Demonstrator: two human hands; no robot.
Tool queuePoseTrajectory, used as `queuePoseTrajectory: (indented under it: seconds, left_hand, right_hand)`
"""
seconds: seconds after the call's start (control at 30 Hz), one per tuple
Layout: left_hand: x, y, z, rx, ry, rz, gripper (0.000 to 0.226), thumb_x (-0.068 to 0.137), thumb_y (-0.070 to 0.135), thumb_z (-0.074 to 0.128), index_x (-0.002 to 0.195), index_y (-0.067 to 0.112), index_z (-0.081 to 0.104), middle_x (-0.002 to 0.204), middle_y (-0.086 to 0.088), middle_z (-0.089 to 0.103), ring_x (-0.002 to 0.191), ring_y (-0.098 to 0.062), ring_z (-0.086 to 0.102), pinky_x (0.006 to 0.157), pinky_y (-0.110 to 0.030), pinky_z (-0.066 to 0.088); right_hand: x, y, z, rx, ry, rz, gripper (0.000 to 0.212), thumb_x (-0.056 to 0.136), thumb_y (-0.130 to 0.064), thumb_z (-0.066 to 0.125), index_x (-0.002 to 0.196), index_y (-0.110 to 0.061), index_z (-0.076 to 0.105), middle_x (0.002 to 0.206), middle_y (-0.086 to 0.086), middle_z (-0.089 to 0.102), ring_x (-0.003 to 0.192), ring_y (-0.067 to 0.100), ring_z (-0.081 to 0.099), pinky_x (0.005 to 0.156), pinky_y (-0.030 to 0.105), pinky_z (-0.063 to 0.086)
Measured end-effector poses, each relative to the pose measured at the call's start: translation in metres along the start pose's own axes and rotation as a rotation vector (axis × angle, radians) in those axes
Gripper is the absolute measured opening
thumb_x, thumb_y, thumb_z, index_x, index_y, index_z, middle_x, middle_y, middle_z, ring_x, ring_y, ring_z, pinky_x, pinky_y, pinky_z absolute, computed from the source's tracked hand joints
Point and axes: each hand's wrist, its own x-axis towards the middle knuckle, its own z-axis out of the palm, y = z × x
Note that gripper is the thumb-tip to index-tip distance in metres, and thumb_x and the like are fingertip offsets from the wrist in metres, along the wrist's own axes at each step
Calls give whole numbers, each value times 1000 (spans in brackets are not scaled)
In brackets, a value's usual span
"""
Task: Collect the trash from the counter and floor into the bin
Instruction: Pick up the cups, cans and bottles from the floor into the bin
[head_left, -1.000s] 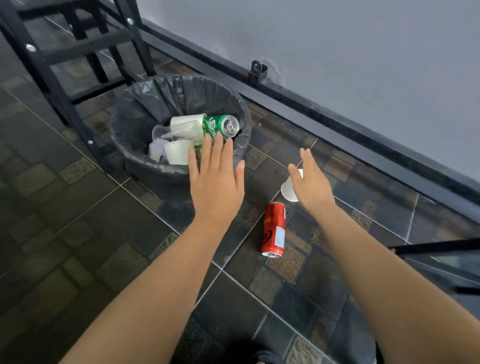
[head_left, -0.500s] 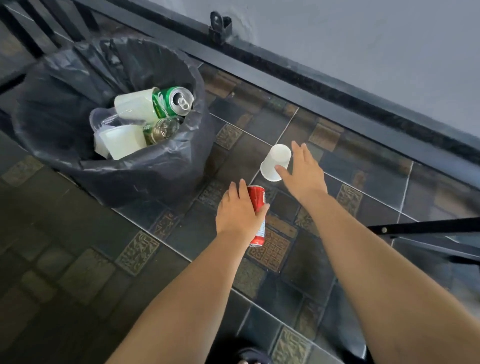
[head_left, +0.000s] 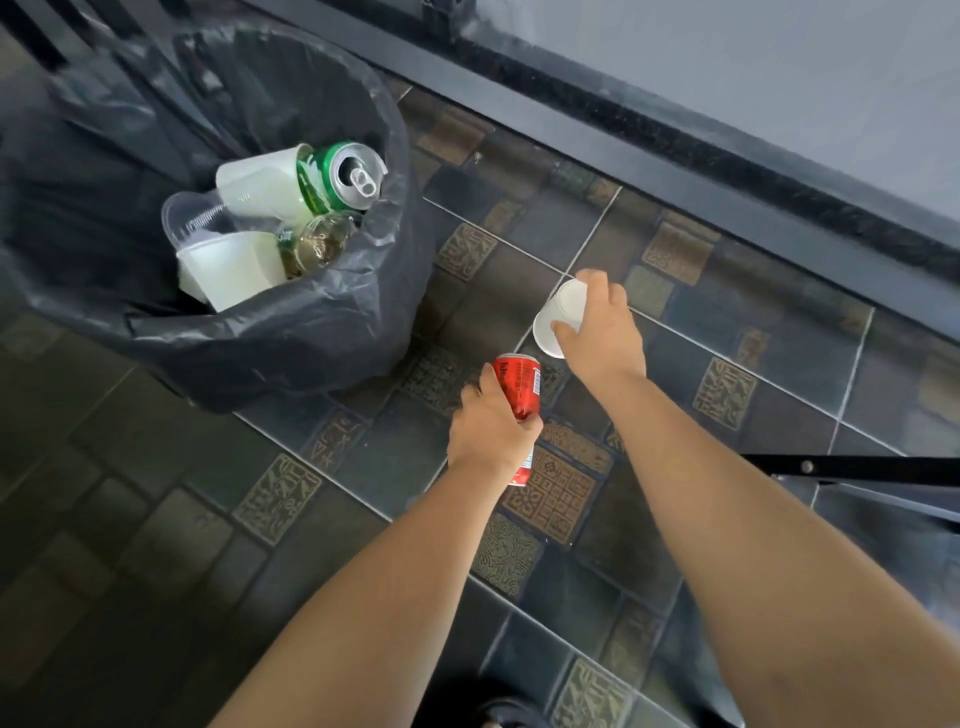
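Observation:
A bin lined with a black bag (head_left: 270, 332) stands on the tiled floor at the upper left. Inside it lie a green can (head_left: 343, 174), several white cups (head_left: 244, 265) and a clear plastic cup. To its right, low over the floor, my left hand (head_left: 491, 428) is wrapped around a red can (head_left: 519, 384). Just beyond it my right hand (head_left: 602, 332) grips a white cup (head_left: 558, 319) lying on its side, its mouth facing me.
A dark skirting board (head_left: 675, 156) runs along the grey wall at the top right. A black metal bar (head_left: 852, 470) juts in from the right edge. Dark furniture legs stand behind the bin at the top left.
My left hand came down from near the bin and closed on the red can. My right hand closed its fingers around the white cup. The view has moved closer to the floor.

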Motion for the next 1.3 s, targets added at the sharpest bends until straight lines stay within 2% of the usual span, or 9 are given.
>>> queuePoseTrajectory:
  seconds: [0.53, 0.67, 0.77, 0.9, 0.97, 1.07, 1.1, 1.23, 1.3]
  left_hand:
    - [-43, 30, -92, -411, 475, 351, 79, 89, 46, 64, 153, 26, 22, 134, -3, 48, 120, -20, 51, 98, -34, 44]
    - [-49, 41, -134, -569, 573, 421, 74, 90, 45, 63, 151, 30, 25, 140, 7, 47, 122, -3, 46, 94, -19, 33]
    - [-48, 43, -173, -650, 655, 482, 71, 91, 43, 63, 150, 28, 28, 140, 9, 48, 119, 3, 44, 95, -19, 35]
    - [-35, 19, -226, -675, 815, 429, 73, 92, 42, 61, 153, 22, 25, 139, 4, 47, 115, 3, 44, 95, -16, 34]
    - [-26, -4, -249, -604, 871, 340, 73, 94, 42, 59, 154, 22, 24, 139, 2, 46, 113, 1, 44, 93, -13, 29]
    - [-12, -43, -272, -444, 854, 215, 75, 95, 46, 56, 156, 23, 19, 140, -2, 45, 123, -14, 48, 96, -22, 34]
    - [-8, -54, -276, -384, 835, 184, 75, 95, 46, 56, 156, 24, 18, 140, -3, 45, 125, -18, 48, 99, -28, 37]
    - [3, -86, -285, -209, 785, 88, 76, 94, 45, 57, 156, 23, 19, 138, -10, 47, 123, -27, 50, 98, -41, 41]
    - [7, -93, -287, -137, 766, 69, 75, 94, 44, 58, 155, 21, 21, 138, -13, 46, 124, -31, 48, 99, -44, 41]
  right_hand:
    - [-52, -54, -87, 365, 357, -73, 71, 85, -30, 66, 147, -29, 31, 148, -3, 39, 131, 20, 44, 105, 39, 42]
    - [-51, -92, -104, 502, 493, -129, 74, 84, -31, 64, 149, -26, 29, 149, -7, 38, 131, 9, 41, 102, 27, 37]
    - [-47, -126, -110, 637, 549, -174, 74, 85, -31, 61, 151, -25, 28, 144, -13, 36, 122, -5, 35, 98, 18, 35]
    - [-43, -172, -104, 723, 515, -275, 75, 84, -33, 62, 150, -33, 27, 139, -18, 37, 122, -11, 37, 98, 35, 49]
    - [-41, -193, -95, 689, 482, -353, 72, 84, -30, 63, 149, -32, 31, 134, -16, 39, 110, -18, 36, 93, 25, 48]
    - [-38, -222, -78, 546, 399, -446, 65, 83, -26, 66, 143, -26, 40, 136, -1, 44, 111, -4, 40, 80, 3, 34]
    - [-38, -231, -72, 508, 356, -461, 62, 83, -24, 67, 139, -23, 42, 136, 2, 43, 114, 4, 44, 78, 4, 35]
    - [-38, -255, -43, 328, 243, -476, 57, 83, -23, 71, 131, -18, 41, 134, 5, 42, 111, 27, 54, 85, 40, 50]
    - [-36, -259, -32, 242, 205, -488, 57, 82, -23, 73, 129, -16, 41, 134, 7, 42, 109, 32, 57, 87, 46, 50]
